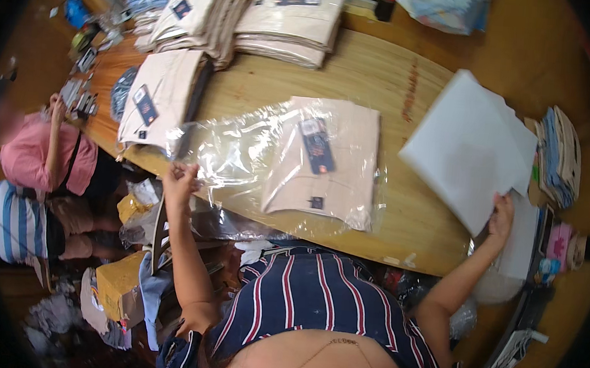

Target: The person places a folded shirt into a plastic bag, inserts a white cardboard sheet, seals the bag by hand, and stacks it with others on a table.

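Note:
A folded beige garment lies on the table in front of me, with a dark hang tag on top. It is inside a clear plastic bag, whose loose end spreads to the left. My left hand is closed at that loose end, pinching the plastic near its corner. On the right, my right hand grips the near edge of a white sheet, which is tilted over the right end of the table. More white sheets lie partly hidden under it.
Stacks of beige folded garments fill the far left of the wooden table. More folded clothes stand at the right. A dark bottle is at the back. Two people are on the left, one in a pink shirt, beside cardboard boxes.

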The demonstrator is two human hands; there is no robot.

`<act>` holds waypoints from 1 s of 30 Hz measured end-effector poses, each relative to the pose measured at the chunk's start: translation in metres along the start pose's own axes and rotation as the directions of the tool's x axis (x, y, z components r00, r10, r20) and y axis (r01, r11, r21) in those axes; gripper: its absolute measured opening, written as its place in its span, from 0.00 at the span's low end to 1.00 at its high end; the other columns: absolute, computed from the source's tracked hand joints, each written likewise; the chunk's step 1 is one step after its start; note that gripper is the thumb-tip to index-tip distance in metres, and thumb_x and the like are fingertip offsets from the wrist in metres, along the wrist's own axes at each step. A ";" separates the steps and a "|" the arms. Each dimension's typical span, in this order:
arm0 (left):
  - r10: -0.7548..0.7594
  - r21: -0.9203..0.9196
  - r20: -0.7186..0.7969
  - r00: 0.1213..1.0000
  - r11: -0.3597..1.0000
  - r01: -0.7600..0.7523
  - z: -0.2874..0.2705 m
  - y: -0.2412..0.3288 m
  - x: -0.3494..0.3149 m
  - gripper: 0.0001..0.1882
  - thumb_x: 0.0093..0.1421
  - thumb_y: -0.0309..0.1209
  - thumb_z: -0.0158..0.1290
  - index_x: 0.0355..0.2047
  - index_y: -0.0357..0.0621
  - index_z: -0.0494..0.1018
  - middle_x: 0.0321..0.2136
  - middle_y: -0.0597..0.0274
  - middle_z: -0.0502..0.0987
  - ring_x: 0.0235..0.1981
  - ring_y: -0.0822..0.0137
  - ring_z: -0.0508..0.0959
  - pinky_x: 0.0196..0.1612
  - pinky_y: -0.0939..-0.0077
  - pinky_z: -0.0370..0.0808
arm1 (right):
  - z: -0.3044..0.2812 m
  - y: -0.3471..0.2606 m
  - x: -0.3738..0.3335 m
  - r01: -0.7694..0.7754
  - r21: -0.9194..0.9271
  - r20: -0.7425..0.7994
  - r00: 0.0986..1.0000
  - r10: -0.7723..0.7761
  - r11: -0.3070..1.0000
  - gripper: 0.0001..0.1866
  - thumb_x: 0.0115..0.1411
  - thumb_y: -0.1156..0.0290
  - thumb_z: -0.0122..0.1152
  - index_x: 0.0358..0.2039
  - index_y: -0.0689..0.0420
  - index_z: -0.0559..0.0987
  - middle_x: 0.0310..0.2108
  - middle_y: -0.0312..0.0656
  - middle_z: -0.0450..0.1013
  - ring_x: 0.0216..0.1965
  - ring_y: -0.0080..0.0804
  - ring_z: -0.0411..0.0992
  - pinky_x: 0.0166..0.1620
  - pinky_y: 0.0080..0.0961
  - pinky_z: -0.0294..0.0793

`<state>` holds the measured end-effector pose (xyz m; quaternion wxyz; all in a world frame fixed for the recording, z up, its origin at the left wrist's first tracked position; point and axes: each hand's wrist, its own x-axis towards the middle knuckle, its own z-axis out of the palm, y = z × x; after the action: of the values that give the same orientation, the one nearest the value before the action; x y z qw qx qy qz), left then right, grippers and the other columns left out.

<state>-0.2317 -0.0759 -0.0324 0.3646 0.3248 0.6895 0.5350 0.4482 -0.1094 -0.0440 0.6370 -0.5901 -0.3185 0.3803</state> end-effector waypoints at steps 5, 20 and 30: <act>0.113 0.387 -0.153 0.982 0.921 -0.046 -0.030 -0.036 0.001 0.27 0.43 0.28 0.59 0.40 0.40 0.57 0.27 0.54 0.70 0.26 0.64 0.72 0.26 0.73 0.68 | 0.043 -0.016 0.028 -0.299 -0.709 -0.487 0.862 -0.137 0.639 0.25 0.52 0.67 0.54 0.50 0.57 0.61 0.32 0.39 0.69 0.29 0.27 0.67 0.36 0.24 0.68; 0.343 0.274 0.752 0.563 0.614 -0.740 0.144 0.011 0.047 0.21 0.41 0.29 0.57 0.36 0.46 0.63 0.38 0.59 0.67 0.42 0.55 0.67 0.43 0.61 0.61 | 0.365 0.030 -0.236 0.874 -0.404 0.871 0.458 -0.178 0.268 0.25 0.44 0.63 0.59 0.46 0.44 0.68 0.29 0.42 0.61 0.23 0.34 0.63 0.24 0.27 0.64; 0.283 -0.039 0.781 0.556 0.912 -0.409 0.122 0.023 0.089 0.11 0.48 0.24 0.52 0.30 0.39 0.61 0.25 0.61 0.68 0.30 0.70 0.71 0.35 0.77 0.67 | 0.333 0.019 -0.167 0.132 -0.237 0.434 0.901 -0.017 0.963 0.09 0.48 0.88 0.45 0.28 0.66 0.73 0.28 0.38 0.70 0.28 0.22 0.68 0.32 0.15 0.68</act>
<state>-0.1733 0.0651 -0.0437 0.4865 0.6769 0.4254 0.3523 0.0764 -0.0831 -0.0218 0.4825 -0.5580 -0.5201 0.4305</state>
